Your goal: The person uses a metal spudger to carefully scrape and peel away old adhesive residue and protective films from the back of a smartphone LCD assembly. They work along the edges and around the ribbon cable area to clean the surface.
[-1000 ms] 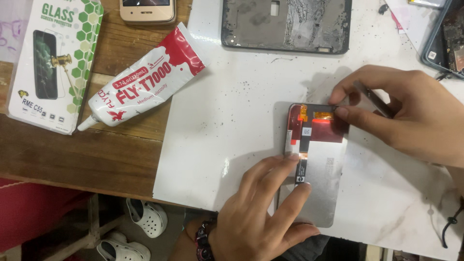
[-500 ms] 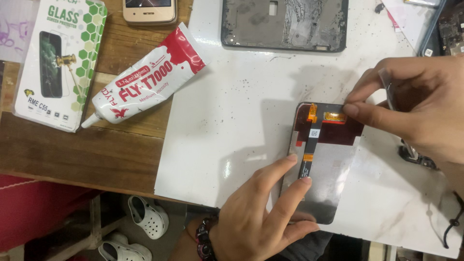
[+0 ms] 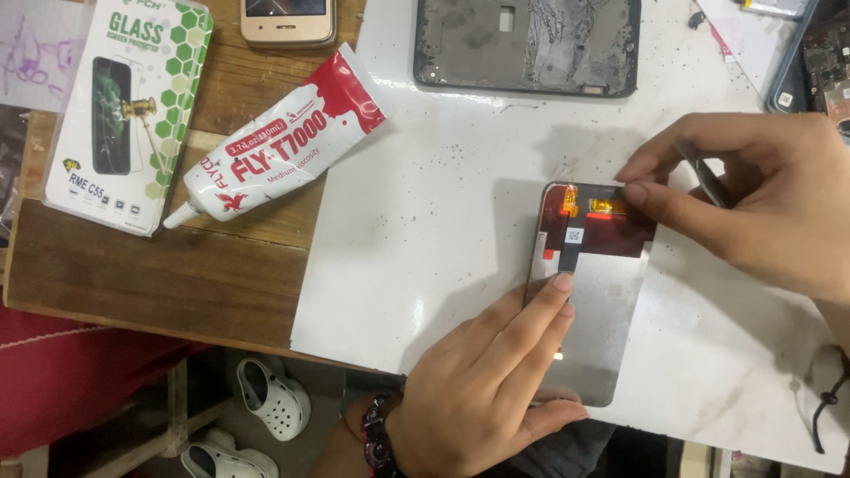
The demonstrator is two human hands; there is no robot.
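A phone screen panel (image 3: 611, 292) lies back-side up on a white marble slab (image 3: 425, 230), showing a grey back, a reddish top band and a black flex strip. My left hand (image 3: 487, 381) lies on its lower left part, fingertips pressing near the flex strip and thumb at the bottom edge. My right hand (image 3: 753, 199) pinches the panel's top edge at the orange connector and also holds a thin grey metal tool (image 3: 708, 181) in its fingers.
A white and red glue tube (image 3: 274, 142) and a screen protector box (image 3: 124, 111) lie on the wooden table at left. A gold phone (image 3: 288, 18) and a dark phone frame (image 3: 527, 44) sit at the back. More phone parts (image 3: 815, 53) are at the top right. Sandals lie on the floor below.
The view has shifted a little. My right hand has lifted slightly and now pinches the panel's top edge; my left hand stays pressed on the panel.
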